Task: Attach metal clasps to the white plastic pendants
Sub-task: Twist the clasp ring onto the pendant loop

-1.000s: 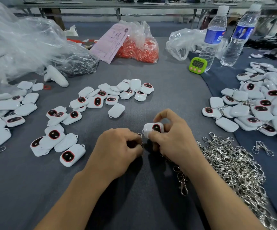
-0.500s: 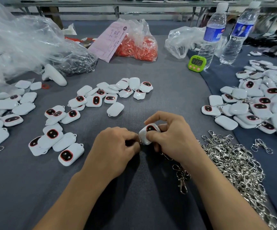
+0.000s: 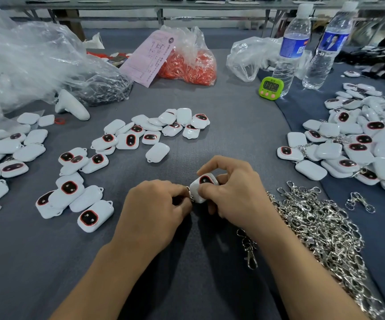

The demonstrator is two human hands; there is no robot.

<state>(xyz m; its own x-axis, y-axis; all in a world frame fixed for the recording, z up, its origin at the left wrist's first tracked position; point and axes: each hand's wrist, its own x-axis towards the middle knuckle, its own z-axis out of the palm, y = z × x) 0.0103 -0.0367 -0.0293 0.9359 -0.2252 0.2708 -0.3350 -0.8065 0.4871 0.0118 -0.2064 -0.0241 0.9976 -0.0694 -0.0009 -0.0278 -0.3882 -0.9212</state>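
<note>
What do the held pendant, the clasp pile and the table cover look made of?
Pendant: glossy white plastic, by its smooth sheen, with a dark red-rimmed window. Clasp pile: bright silver metal, likely plated; it glints. Table cover: matte grey fabric, perhaps felt; no reflections.

My right hand [image 3: 230, 192] grips a white pendant [image 3: 202, 187], dark oval face up and tilted, thumb across its near side. My left hand [image 3: 154, 206] pinches the metal clasp [image 3: 190, 195] against the pendant's left corner; my fingers hide most of the link. Just right of my right wrist lies a heap of clasps [image 3: 321, 232] on the grey cloth [image 3: 233, 135]. Loose pendants [image 3: 76, 188] lie scattered to the left and farther out, and a pendant pile [image 3: 357, 144] sits at far right. A green timer [image 3: 270, 88] stands beside two water bottles [image 3: 290, 49].
</note>
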